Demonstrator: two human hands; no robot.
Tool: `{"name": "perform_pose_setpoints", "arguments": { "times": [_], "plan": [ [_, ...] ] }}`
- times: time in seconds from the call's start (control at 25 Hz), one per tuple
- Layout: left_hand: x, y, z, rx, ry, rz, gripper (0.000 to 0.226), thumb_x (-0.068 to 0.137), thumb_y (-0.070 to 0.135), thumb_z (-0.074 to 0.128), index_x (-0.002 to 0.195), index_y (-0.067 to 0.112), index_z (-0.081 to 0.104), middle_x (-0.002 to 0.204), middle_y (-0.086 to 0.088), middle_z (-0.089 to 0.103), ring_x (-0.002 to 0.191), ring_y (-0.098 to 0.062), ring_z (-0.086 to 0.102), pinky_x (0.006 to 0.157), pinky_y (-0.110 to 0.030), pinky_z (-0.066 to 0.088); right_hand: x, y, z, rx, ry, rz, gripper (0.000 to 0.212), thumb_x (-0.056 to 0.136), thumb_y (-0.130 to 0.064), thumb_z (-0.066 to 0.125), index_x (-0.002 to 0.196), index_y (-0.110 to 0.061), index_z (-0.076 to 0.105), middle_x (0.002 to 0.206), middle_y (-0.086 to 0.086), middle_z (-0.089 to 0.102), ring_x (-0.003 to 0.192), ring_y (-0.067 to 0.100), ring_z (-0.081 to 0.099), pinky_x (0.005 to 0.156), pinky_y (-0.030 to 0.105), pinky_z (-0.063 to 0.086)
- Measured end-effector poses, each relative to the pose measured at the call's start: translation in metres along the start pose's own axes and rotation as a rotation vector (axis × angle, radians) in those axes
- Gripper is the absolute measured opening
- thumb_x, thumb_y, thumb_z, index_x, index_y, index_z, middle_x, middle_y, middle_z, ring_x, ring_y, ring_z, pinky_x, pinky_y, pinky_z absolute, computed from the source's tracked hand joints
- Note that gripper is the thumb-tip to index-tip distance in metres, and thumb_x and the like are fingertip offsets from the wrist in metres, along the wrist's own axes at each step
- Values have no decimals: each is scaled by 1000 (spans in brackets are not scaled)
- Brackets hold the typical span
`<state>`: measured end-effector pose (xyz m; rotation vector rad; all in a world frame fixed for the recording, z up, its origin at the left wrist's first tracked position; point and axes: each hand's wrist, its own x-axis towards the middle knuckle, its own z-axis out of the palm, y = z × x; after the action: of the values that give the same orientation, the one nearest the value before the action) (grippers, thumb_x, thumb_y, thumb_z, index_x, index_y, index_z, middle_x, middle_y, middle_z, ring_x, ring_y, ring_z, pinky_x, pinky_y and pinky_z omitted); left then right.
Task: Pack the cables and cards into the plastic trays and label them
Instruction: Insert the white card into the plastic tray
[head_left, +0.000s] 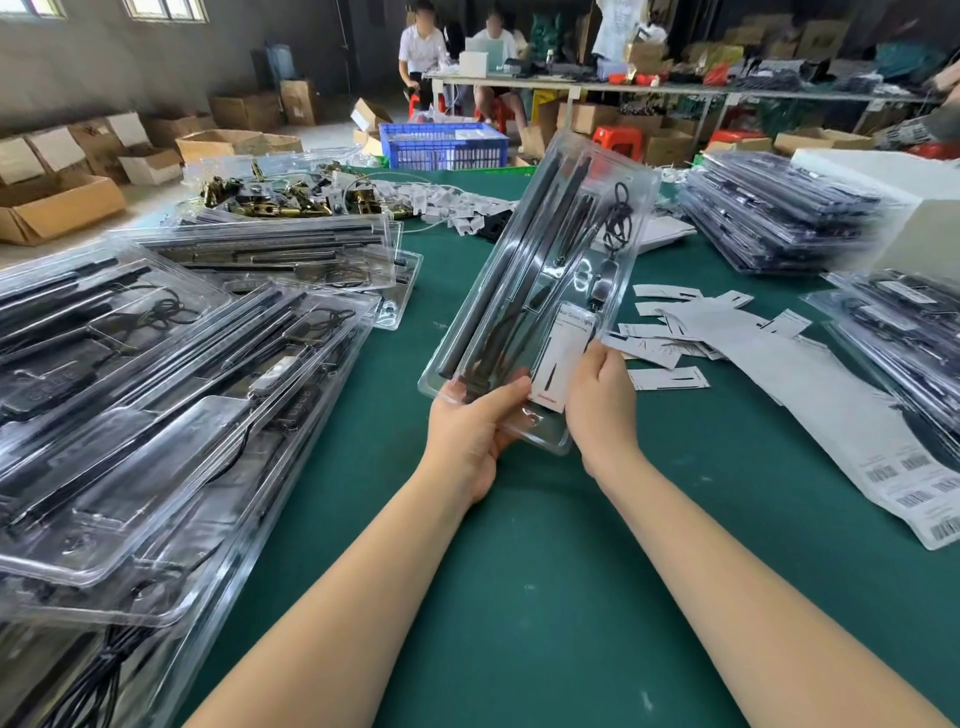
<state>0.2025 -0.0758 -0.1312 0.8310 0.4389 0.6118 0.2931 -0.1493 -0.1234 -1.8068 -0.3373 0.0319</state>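
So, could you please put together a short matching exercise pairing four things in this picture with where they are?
Things:
1. clear tray
2. white card
3. blue crate
4. barcode label sheet

Places:
A. on the floor beyond the table
B. flat on the table at the right
C. held up in both hands
D. inside the tray's near end

Pairs: 1-C, 2-D, 3-A, 4-B

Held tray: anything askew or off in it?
Nothing looks damaged. The tray is gripped at its near end by the left hand and right hand, far end tilted up off the table. The card sits skewed against the tray's edges, apparently not seated yet.
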Motion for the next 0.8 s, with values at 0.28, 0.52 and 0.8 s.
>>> {"name": "perform_pose_setpoints", "arguments": {
  "times": [0.28, 0.52, 0.8],
  "plan": [
    [0, 3, -2, 2, -53, -37, 28, 79, -7, 68, 102, 8, 63, 93, -14, 74, 76, -23, 73, 58, -31, 57, 6, 2, 0, 148, -85, 167, 41, 98, -51, 40, 84, -14, 51, 95, 14, 65, 92, 33, 63, 84, 49, 52],
    [-4, 2, 0, 46, -158, -116, 28, 84, 2, 68, 110, 11, 64, 103, -7, 73, 83, -15, 70, 70, -25, 56, 5, 3, -3, 155, 57, 77, 31, 100, -44, 41, 81, -20, 49, 80, -1, 58, 74, 16, 55, 66, 30, 44],
    [-5, 0, 7, 400, -247, -185, 20, 84, 6, 63, 98, 13, 75, 77, -3, 73, 73, -10, 68, 67, -20, 54, 3, 4, -6, 203, 223, 23, 30, 102, -39, 40, 93, -12, 49, 79, -8, 53, 71, 10, 49, 61, 21, 30]
  ]
}}
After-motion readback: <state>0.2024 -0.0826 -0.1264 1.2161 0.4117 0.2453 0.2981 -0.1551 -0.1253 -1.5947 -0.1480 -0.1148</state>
